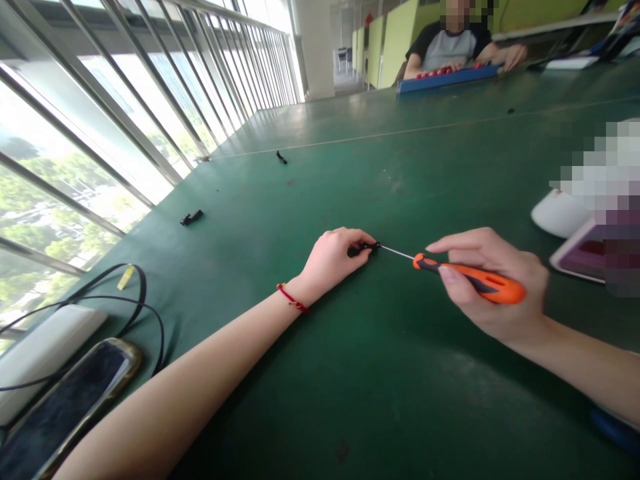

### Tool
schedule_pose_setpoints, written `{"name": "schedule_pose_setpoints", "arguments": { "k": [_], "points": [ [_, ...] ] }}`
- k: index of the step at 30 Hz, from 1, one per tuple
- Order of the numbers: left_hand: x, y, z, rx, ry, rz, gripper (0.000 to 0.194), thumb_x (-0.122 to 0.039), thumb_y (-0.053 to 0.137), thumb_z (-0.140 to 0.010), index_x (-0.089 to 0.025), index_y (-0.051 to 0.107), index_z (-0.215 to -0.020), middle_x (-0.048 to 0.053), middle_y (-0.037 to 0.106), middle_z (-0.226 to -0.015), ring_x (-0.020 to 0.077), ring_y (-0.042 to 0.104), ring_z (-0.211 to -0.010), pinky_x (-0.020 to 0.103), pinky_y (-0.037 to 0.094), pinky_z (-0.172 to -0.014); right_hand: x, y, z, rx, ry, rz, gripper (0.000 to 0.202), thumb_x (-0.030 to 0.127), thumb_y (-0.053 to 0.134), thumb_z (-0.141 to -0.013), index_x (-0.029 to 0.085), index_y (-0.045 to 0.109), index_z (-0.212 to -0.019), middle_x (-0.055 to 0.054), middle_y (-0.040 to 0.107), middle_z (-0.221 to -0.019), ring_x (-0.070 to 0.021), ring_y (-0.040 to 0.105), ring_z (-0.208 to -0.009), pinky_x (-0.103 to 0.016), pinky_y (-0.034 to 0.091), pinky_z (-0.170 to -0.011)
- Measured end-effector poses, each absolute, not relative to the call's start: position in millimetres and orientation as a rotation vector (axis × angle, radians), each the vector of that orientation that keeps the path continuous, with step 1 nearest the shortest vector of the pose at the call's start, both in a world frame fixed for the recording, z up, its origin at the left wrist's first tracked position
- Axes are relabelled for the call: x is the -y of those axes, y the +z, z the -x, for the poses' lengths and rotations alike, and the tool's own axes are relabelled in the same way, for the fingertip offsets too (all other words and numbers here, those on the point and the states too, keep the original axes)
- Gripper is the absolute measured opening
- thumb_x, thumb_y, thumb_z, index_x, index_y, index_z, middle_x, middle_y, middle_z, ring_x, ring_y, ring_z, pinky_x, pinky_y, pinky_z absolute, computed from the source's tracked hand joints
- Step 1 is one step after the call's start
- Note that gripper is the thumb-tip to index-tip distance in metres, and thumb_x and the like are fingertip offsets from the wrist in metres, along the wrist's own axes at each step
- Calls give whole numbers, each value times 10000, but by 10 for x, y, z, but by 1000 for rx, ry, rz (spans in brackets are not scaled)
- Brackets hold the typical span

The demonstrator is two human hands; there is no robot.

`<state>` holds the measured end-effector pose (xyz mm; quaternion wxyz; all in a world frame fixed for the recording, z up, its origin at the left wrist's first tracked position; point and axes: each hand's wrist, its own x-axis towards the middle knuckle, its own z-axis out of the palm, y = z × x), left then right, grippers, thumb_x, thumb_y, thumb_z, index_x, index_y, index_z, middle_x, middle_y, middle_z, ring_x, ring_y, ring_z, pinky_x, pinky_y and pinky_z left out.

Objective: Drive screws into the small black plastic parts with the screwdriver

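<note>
The green, smooth table (400, 373) holds 2 small black pieces (192, 217) beyond and left of the left hand (333, 260); nearer the body, a dark-screened phone (75, 407), a white rectangular block (47, 353) and black cables (145, 287); beyond both hands, a shallow blue tray (445, 81).

Looks smooth and semi-gloss across the green tabletop (310, 193). At 3 o'clock, reads as smooth orange-and-dark plastic on the screwdriver (470, 277), bright metal along its shaft (397, 252). Near centre, looks like black plastic on the part (354, 251). At 10, smooth metal along the railing (167, 155). At 8, shines glassy on the phone (75, 407).
</note>
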<state>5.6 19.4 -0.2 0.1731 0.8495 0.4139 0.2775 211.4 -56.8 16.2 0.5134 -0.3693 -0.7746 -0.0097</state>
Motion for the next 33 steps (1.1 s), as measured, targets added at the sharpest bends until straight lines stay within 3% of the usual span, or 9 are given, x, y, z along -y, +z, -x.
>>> {"name": "schedule_pose_setpoints", "arguments": {
  "k": [4,7,10,15,18,24,26,29,33],
  "points": [
    [-192,-1,-57,-1182,789,-2410,213,-198,562,-781,-198,700,-943,17,703,-874,138,638,-787,251,520,-759,515,101,-2114,1736,7,815,425,127,647,-697,269,579,-1093,-10,596,-790,-157,556,-585,-339,472,-541],
    [-190,1,-59,-1188,794,-2411,213,-197,563,-780,-196,702,-941,18,703,-875,141,639,-792,253,520,-762,458,86,-2118,1632,87,697,563,109,657,-658,241,531,-1190,-67,532,-954,-184,571,-722,-346,494,-596],
    [-187,4,-63,-1183,794,-2408,218,-199,563,-782,-191,703,-948,19,703,-881,140,640,-791,253,521,-756,470,115,-2127,1685,146,739,559,156,664,-669,236,506,-1200,-18,508,-780,-154,510,-605,-318,443,-509],
    [-185,5,-64,-1179,799,-2400,210,-196,559,-784,-192,701,-939,13,706,-886,133,641,-791,243,519,-758,579,150,-2128,1819,12,943,160,185,599,-774,234,608,-926,38,523,-526,-127,474,-476,-311,407,-525],
    [-189,0,-61,-1182,791,-2405,216,-200,556,-785,-194,700,-947,14,704,-884,136,639,-794,245,519,-757,573,121,-2115,1811,49,901,261,141,604,-755,242,599,-995,43,535,-556,-121,478,-465,-299,422,-509],
    [-191,-6,-60,-1193,792,-2426,220,-198,552,-786,-198,701,-949,16,702,-879,140,636,-793,254,518,-763,464,94,-2113,1609,113,732,512,167,664,-679,239,521,-1165,-77,517,-962,-185,558,-731,-341,493,-599],
    [-190,-6,-62,-1189,793,-2430,217,-198,553,-786,-197,702,-944,16,701,-877,140,634,-791,253,517,-759,476,119,-2121,1670,141,777,488,196,660,-690,238,515,-1154,-40,522,-828,-163,526,-634,-333,461,-559],
    [-190,-8,-63,-1188,795,-2436,214,-199,556,-784,-194,702,-941,17,700,-873,141,632,-789,254,515,-755,538,150,-2131,1803,65,894,237,224,615,-756,242,584,-990,37,515,-563,-129,477,-480,-330,418,-545],
    [-194,-11,-61,-1190,792,-2438,214,-206,555,-788,-194,700,-945,20,698,-873,141,630,-789,256,514,-753,574,127,-2127,1807,31,970,142,201,591,-784,237,606,-921,37,557,-534,-133,499,-489,-320,412,-539]
  ]
}}
